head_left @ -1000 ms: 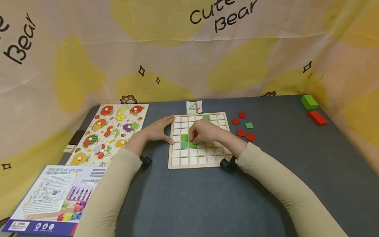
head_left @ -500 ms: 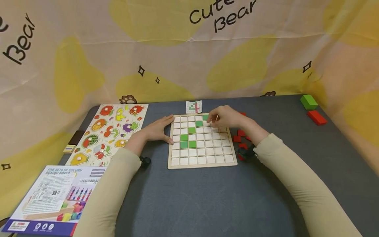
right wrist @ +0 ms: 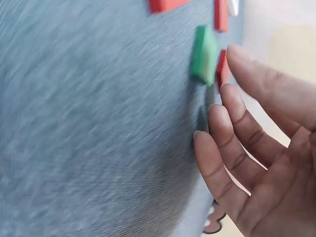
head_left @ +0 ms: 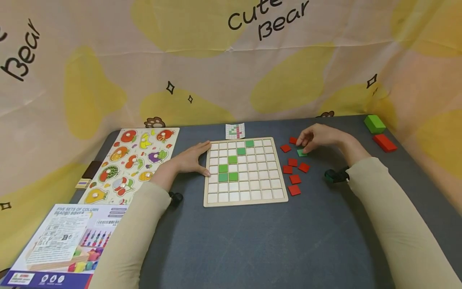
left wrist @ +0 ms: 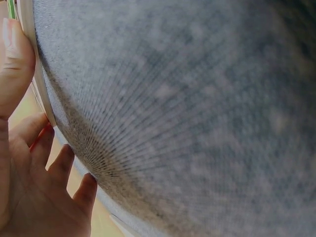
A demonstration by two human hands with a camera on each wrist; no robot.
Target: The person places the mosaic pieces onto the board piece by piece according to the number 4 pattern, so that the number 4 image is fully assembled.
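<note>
A wooden grid board (head_left: 246,204) with white squares lies on the table, several green tiles (head_left: 233,176) set in its cells in a stepped pattern. My left hand (head_left: 189,159) rests with spread fingers and thumb against the board's left edge. To the right of the board, my right hand (head_left: 321,137) reaches over a loose green tile (head_left: 301,153). In the right wrist view its fingers are loosely bent and apart, with the green tile (right wrist: 203,55) lying just beyond the fingertips. Several red tiles (head_left: 294,179) lie loose between board and right hand.
A small pattern card (head_left: 235,131) lies behind the board. At left are a fruit puzzle board (head_left: 135,160) and a printed box (head_left: 61,241). A green block (head_left: 374,124) and a red block (head_left: 384,143) stand at the far right.
My right hand has lifted off the board and moved right to the loose green tile. Green tiles that it covered now show in the grid. The left hand has stayed put.
</note>
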